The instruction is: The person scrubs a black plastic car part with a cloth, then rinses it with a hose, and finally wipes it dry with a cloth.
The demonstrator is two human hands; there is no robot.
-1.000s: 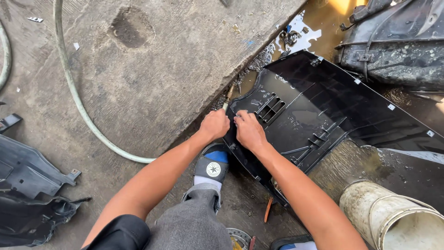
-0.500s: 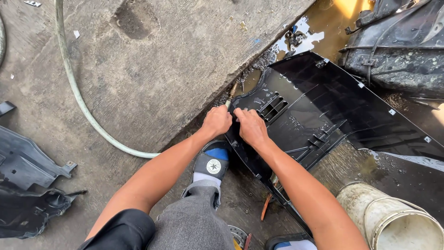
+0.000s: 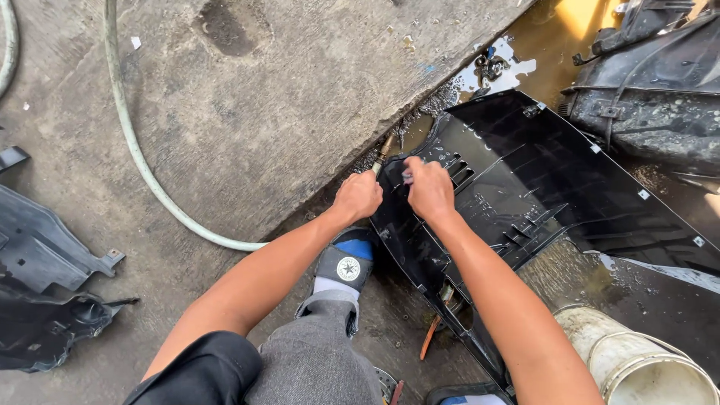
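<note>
A large black plastic panel [image 3: 555, 187] with slots and ribs lies wet on the ground in front of me. My left hand [image 3: 358, 196] is closed around a thin tool whose brown tip [image 3: 385, 148] sticks out toward the panel's near edge. My right hand [image 3: 429, 189] presses on the panel beside the slotted vent, fingers curled around something small and bluish; what it is I cannot tell. The two hands are almost touching. My shoe [image 3: 345, 264] is planted just below them against the panel's edge.
A pale green hose [image 3: 142, 165] curves over the concrete slab [image 3: 262, 82] on the left. Dark plastic parts [image 3: 45, 285] lie at the far left. A dirty white bucket [image 3: 637, 360] stands at bottom right. Muddy water [image 3: 540, 52] and another black part [image 3: 652, 82] are at top right.
Both hands stay together at the panel's near edge; the right hand has shifted slightly onto the vent. The view has drifted a little.
</note>
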